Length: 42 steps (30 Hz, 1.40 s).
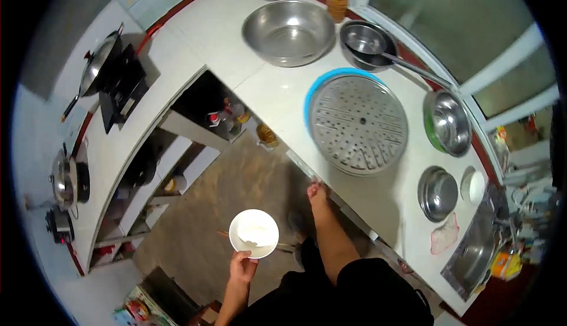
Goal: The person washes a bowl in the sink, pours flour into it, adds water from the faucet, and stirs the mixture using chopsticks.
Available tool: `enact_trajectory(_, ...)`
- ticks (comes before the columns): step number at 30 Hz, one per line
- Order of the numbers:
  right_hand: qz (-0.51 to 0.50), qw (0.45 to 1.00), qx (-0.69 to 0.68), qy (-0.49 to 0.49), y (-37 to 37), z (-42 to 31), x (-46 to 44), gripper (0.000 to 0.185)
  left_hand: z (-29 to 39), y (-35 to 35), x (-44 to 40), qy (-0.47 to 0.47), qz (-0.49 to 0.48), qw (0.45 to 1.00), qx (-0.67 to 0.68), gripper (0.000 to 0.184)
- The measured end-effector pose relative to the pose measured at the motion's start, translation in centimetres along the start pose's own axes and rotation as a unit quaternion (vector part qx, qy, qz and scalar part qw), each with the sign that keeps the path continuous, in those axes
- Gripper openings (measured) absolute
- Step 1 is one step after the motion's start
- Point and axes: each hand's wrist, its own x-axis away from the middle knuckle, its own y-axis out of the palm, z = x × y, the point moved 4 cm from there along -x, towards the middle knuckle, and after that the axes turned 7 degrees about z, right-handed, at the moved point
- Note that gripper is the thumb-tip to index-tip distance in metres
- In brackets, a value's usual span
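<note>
My left hand point(242, 267) grips the near rim of a white bowl point(273, 237), which has a white substance point(253, 231) in it. Thin sticks like chopsticks point(222, 233) poke out on both sides beneath the bowl, and their middle is hidden. By the front edge of the counter point(378, 199), my right hand point(317, 192) is closed, its fingers curled against the edge of a cabinet front point(302, 164). What those fingers hold cannot be made out. Just beyond that hand lies a round perforated metal steamer tray point(360, 122) on a blue-rimmed base point(313, 93).
On the counter stand a large steel basin point(288, 31), a pot with a ladle point(407, 64), a green-sided bowl point(449, 122) and an upturned metal bowl point(438, 194). A sink point(475, 258) is at right. A wok point(101, 66) rests at left above open shelves point(156, 190).
</note>
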Motion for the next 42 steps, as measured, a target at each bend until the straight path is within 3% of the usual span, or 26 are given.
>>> enact_trajectory(2, -0.017, 0.993, 0.115, -0.011, -2.6, 1.3, -2.1, 0.009, -0.3, 0.0, 0.9, -0.001, -0.006, 1.000, -0.024, 0.060)
enact_trajectory(4, -0.005, 0.960, 0.278, 0.035, 1.5, 0.8, 6.5, 0.010, -1.0, -0.3, 1.7, 0.015, -0.022, 0.999, -0.037, 0.061)
enact_trajectory(6, -0.080, 0.878, 0.472, -0.016, 0.2, 1.3, 9.8, 0.013, -1.9, -0.7, 2.7, 0.016, -0.029, 0.998, -0.054, 0.060)
enact_trajectory(8, -0.064, 0.861, 0.505, -0.019, -2.6, 1.3, 14.8, 0.015, -3.2, -0.1, 4.0, 0.013, -0.075, 0.996, -0.057, 0.060)
enact_trajectory(10, -0.096, 0.757, 0.646, 0.018, -7.6, 1.4, 16.5, 0.016, -5.2, 0.5, 5.8, 0.012, -0.115, 0.992, -0.055, 0.060)
enact_trajectory(12, -0.256, 0.725, 0.638, -0.053, -14.0, -0.5, 19.1, 0.017, -7.9, 1.6, 8.4, 0.000, -0.165, 0.984, -0.061, 0.061)
enact_trajectory(15, -0.210, 0.784, 0.583, -0.015, -18.8, -5.9, 27.7, 0.019, -12.2, 4.4, 12.8, -0.039, -0.214, 0.975, -0.045, 0.060)
enact_trajectory(18, -0.148, 0.883, 0.445, 0.016, -22.1, -13.7, 32.8, 0.018, -18.0, 7.6, 17.0, -0.100, -0.266, 0.956, -0.073, 0.058)
enact_trajectory(20, -0.108, 0.906, 0.406, -0.059, -22.0, -20.0, 37.7, 0.020, -21.2, 9.4, 19.2, -0.122, -0.299, 0.939, -0.121, 0.060)
enact_trajectory(22, -0.131, 0.912, 0.359, -0.149, -23.0, -24.6, 40.7, 0.020, -22.8, 9.9, 20.1, -0.160, -0.323, 0.915, -0.181, 0.065)
enact_trajectory(24, -0.107, 0.942, 0.251, -0.197, -25.5, -29.6, 42.3, 0.018, -26.7, 12.3, 22.7, -0.156, -0.356, 0.900, -0.196, 0.062)
enact_trajectory(26, -0.059, 0.941, 0.212, -0.256, -28.2, -34.2, 43.2, 0.018, -29.7, 14.8, 26.1, -0.171, -0.379, 0.883, -0.219, 0.054)
enact_trajectory(28, -0.042, 0.957, 0.083, -0.274, -30.4, -38.0, 45.1, 0.021, -33.5, 16.6, 27.9, -0.200, -0.405, 0.862, -0.229, 0.057)
enact_trajectory(31, -0.049, 0.951, 0.018, -0.305, -34.0, -42.8, 47.3, 0.020, -38.4, 19.5, 31.4, -0.236, -0.417, 0.845, -0.240, 0.060)
enact_trajectory(38, -0.017, 0.942, 0.024, -0.335, -45.9, -58.7, 48.2, 0.036, -56.0, 26.8, 35.2, -0.307, -0.417, 0.823, -0.236, 0.068)
enact_trajectory(39, 0.137, 0.923, 0.080, -0.349, -47.5, -61.3, 48.5, 0.040, -58.5, 27.6, 35.7, -0.312, -0.411, 0.824, -0.233, 0.068)
enact_trajectory(42, 0.087, 0.917, 0.066, -0.383, -49.9, -67.8, 51.3, 0.036, -65.0, 29.9, 36.6, -0.337, -0.401, 0.808, -0.269, 0.062)
